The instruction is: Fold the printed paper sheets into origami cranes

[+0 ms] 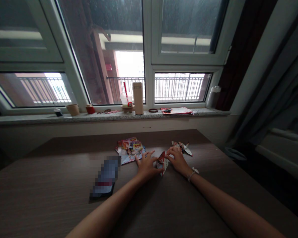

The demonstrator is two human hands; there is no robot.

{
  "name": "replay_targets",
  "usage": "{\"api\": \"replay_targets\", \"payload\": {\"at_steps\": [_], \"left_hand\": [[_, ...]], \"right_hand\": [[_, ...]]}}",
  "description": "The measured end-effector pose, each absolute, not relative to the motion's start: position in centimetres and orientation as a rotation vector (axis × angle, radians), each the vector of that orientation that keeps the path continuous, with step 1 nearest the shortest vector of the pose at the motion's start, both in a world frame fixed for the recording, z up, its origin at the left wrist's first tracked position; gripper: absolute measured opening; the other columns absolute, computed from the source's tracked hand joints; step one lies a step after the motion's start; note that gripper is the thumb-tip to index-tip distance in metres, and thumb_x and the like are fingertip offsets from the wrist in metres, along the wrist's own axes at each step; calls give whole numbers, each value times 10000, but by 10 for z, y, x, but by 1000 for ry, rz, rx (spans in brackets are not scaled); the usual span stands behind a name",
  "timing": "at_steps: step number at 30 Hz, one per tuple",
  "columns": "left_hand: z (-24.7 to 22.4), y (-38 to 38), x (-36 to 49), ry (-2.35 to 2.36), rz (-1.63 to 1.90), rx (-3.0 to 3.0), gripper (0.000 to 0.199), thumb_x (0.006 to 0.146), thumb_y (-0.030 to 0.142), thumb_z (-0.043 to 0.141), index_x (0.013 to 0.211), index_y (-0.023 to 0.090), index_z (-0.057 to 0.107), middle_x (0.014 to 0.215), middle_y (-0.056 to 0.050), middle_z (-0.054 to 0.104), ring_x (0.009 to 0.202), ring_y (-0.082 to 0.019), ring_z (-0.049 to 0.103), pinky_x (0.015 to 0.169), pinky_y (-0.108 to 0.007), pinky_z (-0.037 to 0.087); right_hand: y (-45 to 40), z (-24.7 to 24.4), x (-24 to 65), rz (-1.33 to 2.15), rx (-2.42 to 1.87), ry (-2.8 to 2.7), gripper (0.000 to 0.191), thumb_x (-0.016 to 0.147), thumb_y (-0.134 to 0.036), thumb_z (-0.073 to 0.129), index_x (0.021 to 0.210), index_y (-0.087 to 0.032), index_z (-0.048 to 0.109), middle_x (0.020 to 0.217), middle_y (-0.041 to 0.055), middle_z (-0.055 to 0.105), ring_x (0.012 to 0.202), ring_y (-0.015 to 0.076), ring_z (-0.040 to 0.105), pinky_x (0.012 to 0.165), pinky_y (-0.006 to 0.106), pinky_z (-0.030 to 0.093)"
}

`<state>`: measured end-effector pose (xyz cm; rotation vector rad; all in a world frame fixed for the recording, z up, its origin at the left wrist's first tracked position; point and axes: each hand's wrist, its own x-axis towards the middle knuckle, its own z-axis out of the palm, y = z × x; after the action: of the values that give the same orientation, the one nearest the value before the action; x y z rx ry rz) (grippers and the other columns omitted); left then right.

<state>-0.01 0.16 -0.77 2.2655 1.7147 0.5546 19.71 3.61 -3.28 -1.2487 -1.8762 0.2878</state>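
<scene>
A small folded piece of printed paper (161, 163), red and white with a pointed top, stands between my hands on the brown table (64, 165). My left hand (147, 166) grips its left side and lower edge, with the other fingers spread. On its right side, the fingertips of my right hand (176, 159) pinch the edge. Just behind my right hand lies another folded paper piece (187, 149) with pointed ends. A stack of colourful printed sheets (131, 153) rests behind my left hand.
A phone (105, 178) lies left of my left forearm. Along the windowsill (149, 115) stand a beige bottle (138, 99), a plastic cup with a red straw (126, 99), a paper cup (73, 109), scissors (167, 110) on papers, and a white bottle (213, 97).
</scene>
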Motion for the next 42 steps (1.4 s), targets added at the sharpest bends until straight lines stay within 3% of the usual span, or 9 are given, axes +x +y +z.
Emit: {"api": "replay_targets", "payload": {"at_steps": [15,25,32,42], "left_hand": [[-7,1,0,1812,598,2286,450,725,551,715,1113,322,709,1509,-56,449,1410,-369,313,1104,-746,-18],[-7,1,0,1850,588,2275,475,730,538,716,1137,294,702,1502,-87,448,1408,-381,312,1117,-734,12],[-8,1,2,1821,624,2262,455,739,516,730,1138,301,695,1495,-88,449,1407,-369,310,1119,-727,-2],[-6,2,1,1762,813,2117,262,863,455,626,1079,333,709,1417,-54,512,1380,-306,363,1135,-701,33]], "right_hand": [[20,-23,194,201,-1365,-2011,80,852,-274,671,806,-219,707,1034,58,618,1084,244,505,1041,458,335],[16,-24,194,97,-1358,-2080,79,872,-256,633,827,-215,683,1070,59,609,1112,253,485,1117,543,223],[16,-27,192,15,-1345,-2082,106,851,-155,590,787,-215,650,1044,73,614,1103,267,483,1125,576,183],[29,-36,200,28,-1344,-2009,151,887,-171,548,871,-223,689,1064,77,609,1089,265,488,1030,506,336]]}}
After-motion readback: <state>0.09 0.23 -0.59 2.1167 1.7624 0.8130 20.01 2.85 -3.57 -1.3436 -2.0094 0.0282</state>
